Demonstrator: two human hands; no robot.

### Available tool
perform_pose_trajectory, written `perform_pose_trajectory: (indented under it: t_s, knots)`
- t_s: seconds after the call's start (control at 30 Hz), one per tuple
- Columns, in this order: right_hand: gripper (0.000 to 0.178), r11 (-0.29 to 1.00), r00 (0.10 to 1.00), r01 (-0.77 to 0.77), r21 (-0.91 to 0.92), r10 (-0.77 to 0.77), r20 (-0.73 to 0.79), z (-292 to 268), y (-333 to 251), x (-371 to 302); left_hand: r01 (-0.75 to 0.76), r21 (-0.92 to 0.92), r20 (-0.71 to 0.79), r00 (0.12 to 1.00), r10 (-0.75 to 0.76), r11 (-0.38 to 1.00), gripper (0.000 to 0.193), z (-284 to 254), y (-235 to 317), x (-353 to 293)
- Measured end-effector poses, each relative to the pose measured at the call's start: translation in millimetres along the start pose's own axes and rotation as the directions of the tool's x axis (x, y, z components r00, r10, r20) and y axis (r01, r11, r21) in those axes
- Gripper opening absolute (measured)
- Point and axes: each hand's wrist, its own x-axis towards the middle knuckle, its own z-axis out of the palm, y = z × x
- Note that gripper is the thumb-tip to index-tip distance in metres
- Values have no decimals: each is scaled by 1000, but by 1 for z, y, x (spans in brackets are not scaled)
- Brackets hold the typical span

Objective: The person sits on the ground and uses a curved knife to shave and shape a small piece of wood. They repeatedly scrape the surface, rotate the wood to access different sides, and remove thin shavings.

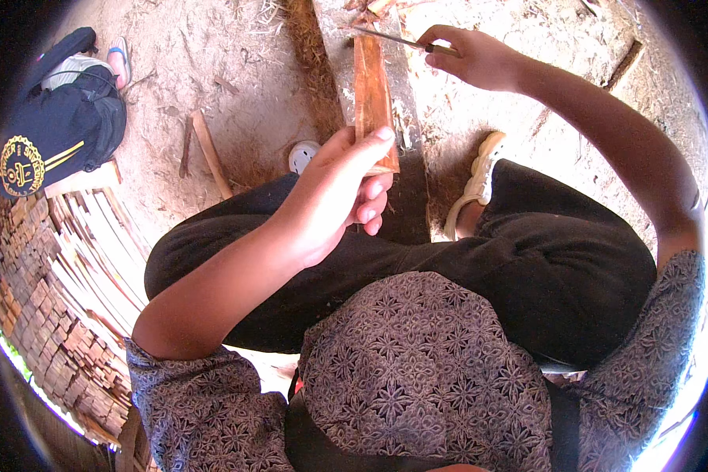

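My left hand [346, 185] is closed around the near end of a reddish-brown wooden piece [372, 86], thumb laid along its top. The piece points away from me above a plank [405, 102]. My right hand [472, 59] grips the dark handle of a knife [401, 39]. The knife's thin blade reaches left across the far end of the wood; whether it touches cannot be made out. Pale shavings lie about the plank and that far end.
A stack of cut wood strips [59, 291] fills the left side. Another person in a dark shirt [63, 126] sits at the upper left. Loose sticks [210, 153] and a dark beam [311, 63] lie on the sandy ground. My legs are bent on both sides of the plank.
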Motion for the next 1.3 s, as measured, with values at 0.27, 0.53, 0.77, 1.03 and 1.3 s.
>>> perform_pose_trajectory:
  t_s: [0.27,0.53,0.77,1.03,1.3]
  knots:
    - [47,874,878,-287,393,75,473,-24,-41,-61,-136,-11,-64,989,135,991,30,-3,-18,11]
    - [46,978,821,-183,-101,209,531,-14,25,-74,-311,-41,12,950,312,949,26,-10,-13,11]
    - [45,983,997,80,163,-83,9,-38,-12,-73,-64,-112,53,996,70,992,43,-12,-21,19]
    - [47,903,905,426,63,-424,-38,-35,-67,-91,-40,-135,55,997,48,990,50,-2,-8,14]
    - [42,973,997,70,-219,-62,43,-13,-34,-46,-29,-72,-20,999,28,997,42,7,-4,10]
